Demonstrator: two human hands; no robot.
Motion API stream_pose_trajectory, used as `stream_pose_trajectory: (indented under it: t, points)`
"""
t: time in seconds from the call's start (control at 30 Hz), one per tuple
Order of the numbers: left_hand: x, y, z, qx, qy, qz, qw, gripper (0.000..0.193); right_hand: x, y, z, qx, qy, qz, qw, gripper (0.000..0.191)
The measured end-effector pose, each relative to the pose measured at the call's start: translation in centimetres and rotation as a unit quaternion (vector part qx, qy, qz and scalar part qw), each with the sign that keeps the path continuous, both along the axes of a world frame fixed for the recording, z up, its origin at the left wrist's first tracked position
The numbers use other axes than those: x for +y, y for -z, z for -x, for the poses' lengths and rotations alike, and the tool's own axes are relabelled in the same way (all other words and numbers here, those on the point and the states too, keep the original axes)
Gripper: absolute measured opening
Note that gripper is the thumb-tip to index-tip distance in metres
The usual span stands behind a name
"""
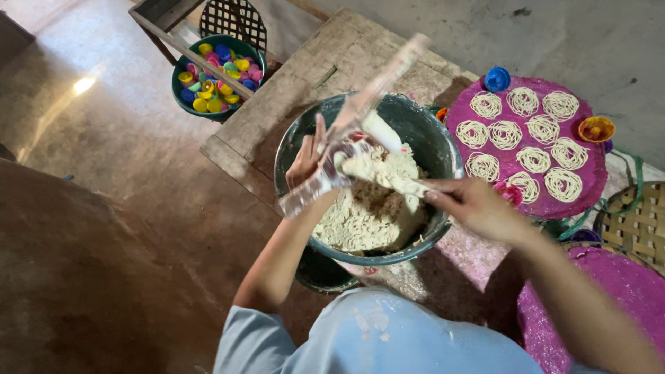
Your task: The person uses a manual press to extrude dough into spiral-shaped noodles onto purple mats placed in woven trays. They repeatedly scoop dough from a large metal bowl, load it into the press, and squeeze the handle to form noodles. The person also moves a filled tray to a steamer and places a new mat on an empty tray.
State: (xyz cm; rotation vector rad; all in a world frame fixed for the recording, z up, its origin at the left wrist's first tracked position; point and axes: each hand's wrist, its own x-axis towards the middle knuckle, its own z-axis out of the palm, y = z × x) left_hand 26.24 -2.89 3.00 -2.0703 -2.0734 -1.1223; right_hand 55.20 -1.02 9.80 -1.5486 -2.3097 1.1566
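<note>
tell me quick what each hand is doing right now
Left hand: closed around a clear tube over the dough bowl.
Right hand: closed, pinching a strip of dough.

Clear plastic tube [353, 121], glossy & see-thru, is sitting in left hand [307, 158]; white dough is smearing its inside. Right hand [472, 206] is pinching pale dough [370, 204], which is looking matt, crumbly, rough. Big basin [435, 142] is showing dark, smooth, slightly shiny walls, prob. plastic. Wood board [305, 83] under it is looking raw, grainy, dull. Right: pink tray [554, 201] is glittering w/ coarse woven texture; 9 noodle coils [533, 159] on it are looking matt, stringy. Far left: green tub [181, 97] w/ glossy coloured plastic caps [218, 73]. Near right: woven basket [634, 225], dry cane.
</note>
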Motion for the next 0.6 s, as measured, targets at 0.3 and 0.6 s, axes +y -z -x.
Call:
stream_pose_trajectory:
  t: [0.3,0.6]
  points:
    - [-3.0,2.7,-2.8,-0.084,0.222,0.036,0.971,0.061,-3.3,-4.7,5.5,-0.332,-0.364,-0.391,0.778,0.021]
    - [-3.9,1.5,-0.1,-0.086,0.153,0.039,0.984,0.07,-3.5,-10.6,0.5,-0.275,-0.255,-0.35,0.859,0.031]
